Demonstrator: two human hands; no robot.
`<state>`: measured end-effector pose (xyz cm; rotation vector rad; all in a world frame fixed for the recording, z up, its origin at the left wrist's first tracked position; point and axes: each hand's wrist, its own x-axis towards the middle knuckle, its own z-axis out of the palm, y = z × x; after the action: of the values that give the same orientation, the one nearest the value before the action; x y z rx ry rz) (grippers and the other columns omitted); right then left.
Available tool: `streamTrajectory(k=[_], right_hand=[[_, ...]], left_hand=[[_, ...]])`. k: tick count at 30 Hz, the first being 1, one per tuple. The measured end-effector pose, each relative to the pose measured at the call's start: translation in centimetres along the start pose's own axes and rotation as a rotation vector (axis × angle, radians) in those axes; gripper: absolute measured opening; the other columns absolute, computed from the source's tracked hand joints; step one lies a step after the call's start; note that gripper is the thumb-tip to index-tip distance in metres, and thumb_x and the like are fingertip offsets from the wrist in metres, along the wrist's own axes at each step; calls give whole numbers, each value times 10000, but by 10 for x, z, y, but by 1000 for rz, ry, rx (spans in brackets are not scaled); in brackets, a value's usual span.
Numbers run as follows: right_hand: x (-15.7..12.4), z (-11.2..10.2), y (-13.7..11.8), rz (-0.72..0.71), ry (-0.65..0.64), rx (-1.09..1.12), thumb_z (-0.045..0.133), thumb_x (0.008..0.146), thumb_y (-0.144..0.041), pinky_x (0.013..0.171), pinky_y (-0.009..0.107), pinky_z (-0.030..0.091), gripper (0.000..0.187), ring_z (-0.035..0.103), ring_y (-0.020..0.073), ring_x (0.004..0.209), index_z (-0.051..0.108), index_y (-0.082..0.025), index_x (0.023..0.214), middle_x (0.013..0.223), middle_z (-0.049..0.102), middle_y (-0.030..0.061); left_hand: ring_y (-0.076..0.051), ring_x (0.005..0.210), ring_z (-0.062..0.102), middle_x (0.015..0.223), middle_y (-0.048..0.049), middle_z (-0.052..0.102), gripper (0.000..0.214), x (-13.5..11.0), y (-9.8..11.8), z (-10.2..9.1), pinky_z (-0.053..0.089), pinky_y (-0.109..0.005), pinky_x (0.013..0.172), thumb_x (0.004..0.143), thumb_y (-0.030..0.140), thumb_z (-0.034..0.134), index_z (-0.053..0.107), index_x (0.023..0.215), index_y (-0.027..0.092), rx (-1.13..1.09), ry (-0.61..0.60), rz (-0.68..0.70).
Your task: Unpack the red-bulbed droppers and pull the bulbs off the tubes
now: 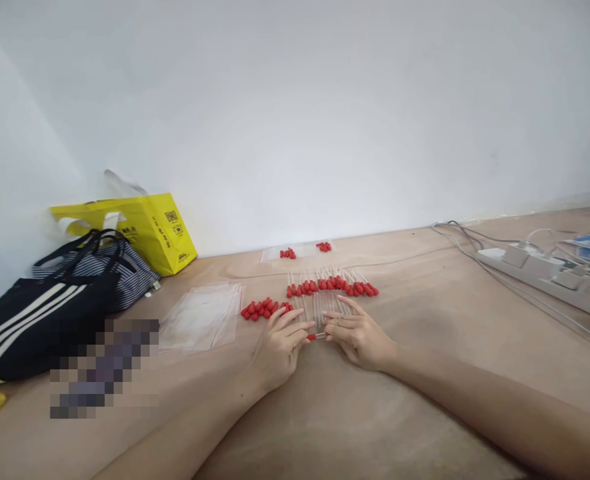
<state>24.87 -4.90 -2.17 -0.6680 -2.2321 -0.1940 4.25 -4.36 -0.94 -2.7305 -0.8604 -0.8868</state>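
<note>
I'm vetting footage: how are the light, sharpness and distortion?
Head view: soft light, no hard shadows near the left hand or right hand; head view: thin sticks just beyond blur together; head view: wide-angle stretching seems to lengthen the right forearm; head view: a pixelated patch hides whatever lies beside the black bag.

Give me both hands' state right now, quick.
Left hand: closed, holding the red bulb end.
Right hand: closed, holding the clear tube that runs from that bulb.
</note>
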Motion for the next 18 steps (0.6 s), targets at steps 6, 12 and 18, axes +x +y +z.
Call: streamTrajectory(k=[6,12,18], right_hand=[[-1,3,-1,4,7,8,378,832,-132,999,452,232,196,570,160,972,560,-194,790,748,669,7],[-7,-4,10,106,19,-24,378,839,-143,937,416,316,208,569,165,956,579,-191,808,786,659,29],[-13,1,25,312,61,-100,391,842,-200,604,282,440,232,521,151,666,608,-200,924,732,560,57]], left_hand=[[-216,1091,465,1005,-36,642,221,1,3,-3,319,-472,921,799,98,398,597,800,196,-1,-36,-16],[-224,1073,467,1029,-54,625,203,-8,-9,-11,372,-445,878,819,146,393,574,738,190,32,20,-88],[-148,761,530,806,-48,559,175,-14,-14,-18,457,-293,699,828,221,419,591,840,186,-9,159,-197]])
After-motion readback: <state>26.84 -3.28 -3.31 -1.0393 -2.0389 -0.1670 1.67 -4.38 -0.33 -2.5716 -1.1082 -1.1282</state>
